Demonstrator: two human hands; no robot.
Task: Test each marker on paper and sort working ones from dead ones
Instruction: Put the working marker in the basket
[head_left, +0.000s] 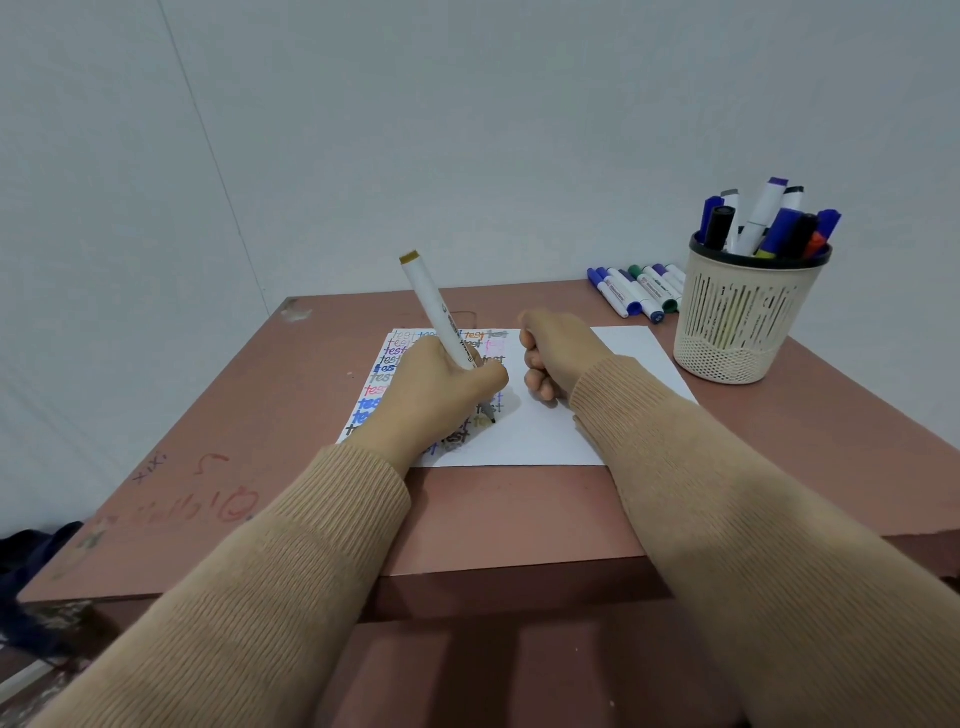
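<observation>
Nearest the camera, two ribbed tan knit sleeves (270, 571) reached forward over the straight front edge of a smooth reddish-brown table (519, 514), whose left part bore faint red and blue scribbles (208, 499). A dark crumpled cloth (31, 561) lay below the table's left side. A white rectangular sheet of paper (545, 441) lay flat in the middle of the table, its near edge set back from the table's front edge with a bare strip between. The paper's left part was filled with rows of the word "test" in many colours, while its right part was blank. The left hand (431, 400) rested on the written part and gripped a white cylindrical marker (434, 306) with an olive-gold end, tilted up and to the left, its dark tip touching the paper. The right hand (558, 353) lay just beside it on the paper, fingers curled into a fist; whether it held anything could not be told. At the table's far right stood a round cream plastic cup (743, 322) with slotted walls, a mesh base and a dark rim, holding upright markers (763, 213) with blue, purple, black and grey caps. Just left of the cup, loose markers (636, 291) lay side by side near the far edge, against a plain pale wall (467, 130).
</observation>
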